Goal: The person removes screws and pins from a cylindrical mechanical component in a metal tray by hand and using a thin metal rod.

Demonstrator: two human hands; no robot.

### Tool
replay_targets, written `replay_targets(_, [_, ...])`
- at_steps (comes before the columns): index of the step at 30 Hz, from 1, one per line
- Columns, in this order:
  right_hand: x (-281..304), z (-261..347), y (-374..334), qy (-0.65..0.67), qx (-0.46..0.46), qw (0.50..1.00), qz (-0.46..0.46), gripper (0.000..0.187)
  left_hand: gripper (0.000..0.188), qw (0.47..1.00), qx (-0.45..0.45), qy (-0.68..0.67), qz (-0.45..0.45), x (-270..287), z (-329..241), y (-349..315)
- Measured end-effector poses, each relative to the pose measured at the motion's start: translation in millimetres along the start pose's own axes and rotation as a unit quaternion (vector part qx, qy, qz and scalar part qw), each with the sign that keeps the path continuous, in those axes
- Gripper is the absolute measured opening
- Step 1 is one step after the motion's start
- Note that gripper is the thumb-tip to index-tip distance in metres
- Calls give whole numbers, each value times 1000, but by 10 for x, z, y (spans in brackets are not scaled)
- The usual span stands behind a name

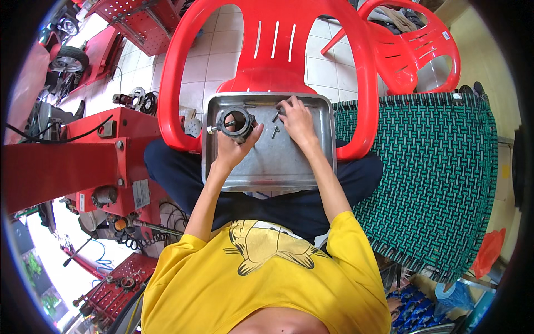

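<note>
L fingers point(256, 133) wrapped rnd metal cyl. point(247, 124); R fingers point(293, 102) bent nr bolts point(275, 132), grip unclear.

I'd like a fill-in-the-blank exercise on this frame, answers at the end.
1. The left hand holds a metal housing with a ____ opening.
2. The right hand is over a metal tray whose outline is ____.
3. The green woven lounger is on the picture's ____ side.
4. The nearest plastic chair is coloured ____.
Missing words: round; rectangular; right; red.

Finding nothing legible: showing only a pale label point(141, 193) on red machine point(72, 172), small white sticker point(446, 35) on farther red chair point(410, 55).
</note>
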State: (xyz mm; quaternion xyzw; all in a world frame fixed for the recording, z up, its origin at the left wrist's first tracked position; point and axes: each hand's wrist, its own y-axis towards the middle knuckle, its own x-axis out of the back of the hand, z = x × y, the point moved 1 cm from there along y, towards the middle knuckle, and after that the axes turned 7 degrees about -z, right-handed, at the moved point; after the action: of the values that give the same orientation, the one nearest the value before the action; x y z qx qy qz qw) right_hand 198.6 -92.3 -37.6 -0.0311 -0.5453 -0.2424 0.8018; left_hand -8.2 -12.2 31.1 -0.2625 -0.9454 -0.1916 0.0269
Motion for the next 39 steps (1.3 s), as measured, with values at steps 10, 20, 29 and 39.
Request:
replay_targets(10, [97,-31,-12,40,-79,996,6,28,21,1000,-10,0,15,-10,-97,-8])
replay_targets(20, [1206,280,-392,382,-62,917,-93,20,31,993,-104,15,59,-189,0,-45])
replay_targets(29, [1814,438,-525,324,-1,932,-162,21,26,999,-19,-15,41,-627,-62,157])
replay_targets(39, [1794,404,-448,321,-3,933,-161,20,29,985,-120,79,96,-656,-188,265])
